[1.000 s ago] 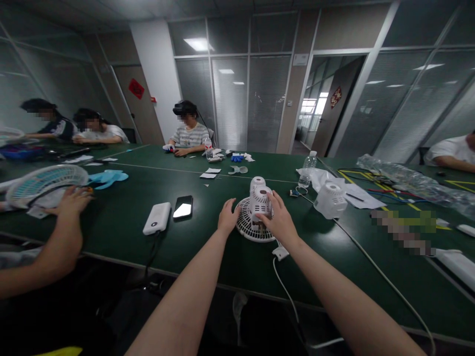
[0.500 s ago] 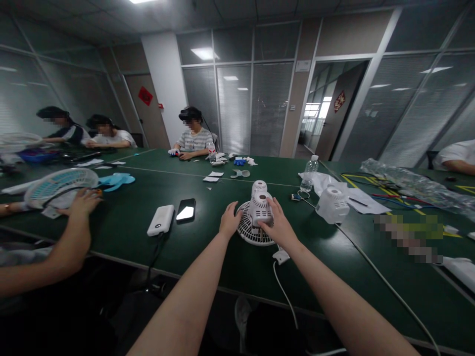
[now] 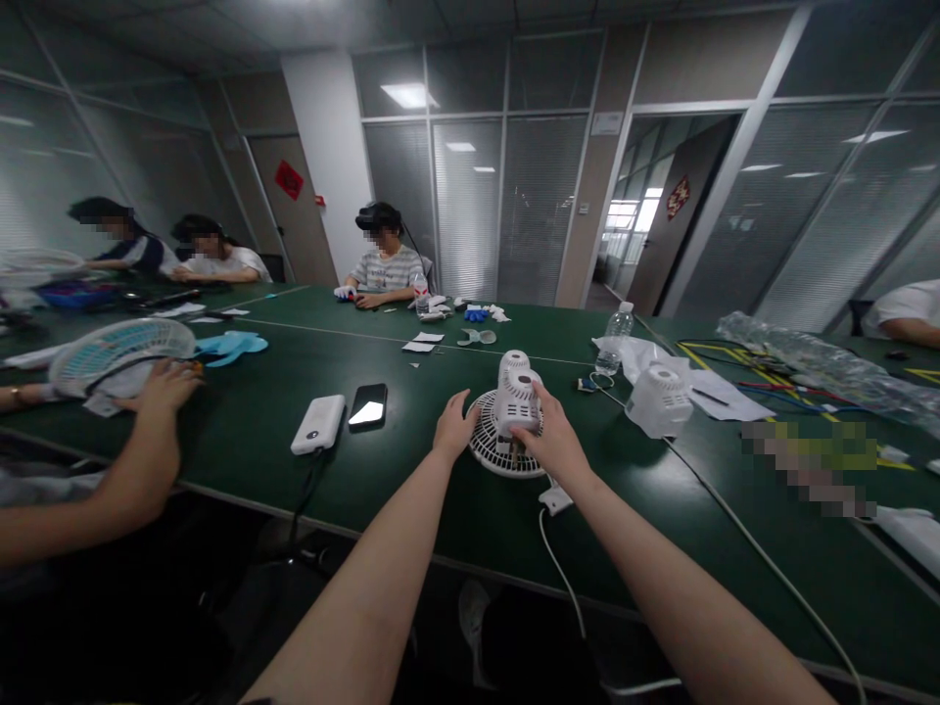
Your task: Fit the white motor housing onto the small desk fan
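A small white fan motor housing (image 3: 517, 390) stands upright on a round white fan grille (image 3: 496, 452) that lies flat on the green worktop (image 3: 441, 509), and everything else is best placed from that housing. The right hand (image 3: 552, 443) wraps it from the near right side, fingers (image 3: 523, 429) curled closed around its lower part with the thumb toward the top, which looks like a grip meant to keep the housing upright and steady on the grille. The left hand (image 3: 453, 428) rests at the grille's left rim, fingers loosely spread and open, gripping nothing that I can see; it seems to pin the grille flat so it does not slide (a bracing hold rather than a grasp).

Just near of the housing a white plug (image 3: 555, 498) lies on the worktop, its cord (image 3: 565, 578) trailing toward the worktop's near edge. To the housing's left lie a black phone (image 3: 367, 404) and a white power bank (image 3: 317, 424), side by side. To its right stands another white housing (image 3: 659, 399), apart from it, and beyond that a water bottle (image 3: 612, 351). Far to the left, a co-worker's hand (image 3: 163, 386) rests by a larger fan grille (image 3: 110, 349) with a pale blue fan blade (image 3: 229, 345) just beside it.
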Demonstrator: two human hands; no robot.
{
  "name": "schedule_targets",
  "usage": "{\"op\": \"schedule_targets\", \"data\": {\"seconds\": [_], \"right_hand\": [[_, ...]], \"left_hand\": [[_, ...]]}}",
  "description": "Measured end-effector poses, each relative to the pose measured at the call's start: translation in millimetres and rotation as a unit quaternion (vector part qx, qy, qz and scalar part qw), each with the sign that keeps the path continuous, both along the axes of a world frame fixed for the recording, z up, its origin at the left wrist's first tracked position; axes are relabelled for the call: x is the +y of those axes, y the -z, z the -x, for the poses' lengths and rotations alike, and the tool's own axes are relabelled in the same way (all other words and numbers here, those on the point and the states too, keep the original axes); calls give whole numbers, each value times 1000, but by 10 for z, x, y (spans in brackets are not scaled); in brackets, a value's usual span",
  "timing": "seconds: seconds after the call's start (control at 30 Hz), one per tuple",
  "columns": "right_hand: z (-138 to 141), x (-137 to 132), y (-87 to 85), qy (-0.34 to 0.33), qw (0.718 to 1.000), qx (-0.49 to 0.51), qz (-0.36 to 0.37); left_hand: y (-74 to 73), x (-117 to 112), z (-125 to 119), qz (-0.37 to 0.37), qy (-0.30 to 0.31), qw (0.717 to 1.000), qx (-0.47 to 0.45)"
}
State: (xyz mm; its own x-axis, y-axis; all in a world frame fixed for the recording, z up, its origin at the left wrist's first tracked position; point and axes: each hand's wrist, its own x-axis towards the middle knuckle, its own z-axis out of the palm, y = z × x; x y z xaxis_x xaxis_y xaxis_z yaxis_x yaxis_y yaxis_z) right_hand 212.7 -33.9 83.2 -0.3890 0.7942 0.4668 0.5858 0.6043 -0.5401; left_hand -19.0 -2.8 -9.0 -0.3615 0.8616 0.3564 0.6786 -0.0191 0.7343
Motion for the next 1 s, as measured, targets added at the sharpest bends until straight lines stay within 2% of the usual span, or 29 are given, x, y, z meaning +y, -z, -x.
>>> {"op": "schedule_targets", "data": {"seconds": [0.13, 0.27, 0.43, 0.53, 0.8, 1.0], "right_hand": [[30, -43, -34, 15, 1000, -20, -6], [64, 5, 30, 5, 1000, -6, 5], [83, 184, 115, -90, 995, 45, 22], [84, 248, 130, -112, 991, 67, 22], [149, 244, 165, -47, 988, 126, -70], [184, 274, 203, -25, 994, 91, -59]], "left_hand": [[0, 2, 1, 6, 10, 1000, 2], [-25, -7, -23, 11, 38, 999, 10], [-84, -33, -62, 13, 75, 997, 24], [-83, -40, -69, 11, 87, 996, 28], [-7, 7, -41, -5, 90, 996, 23], [-17, 24, -16, -55, 71, 996, -11]]}}
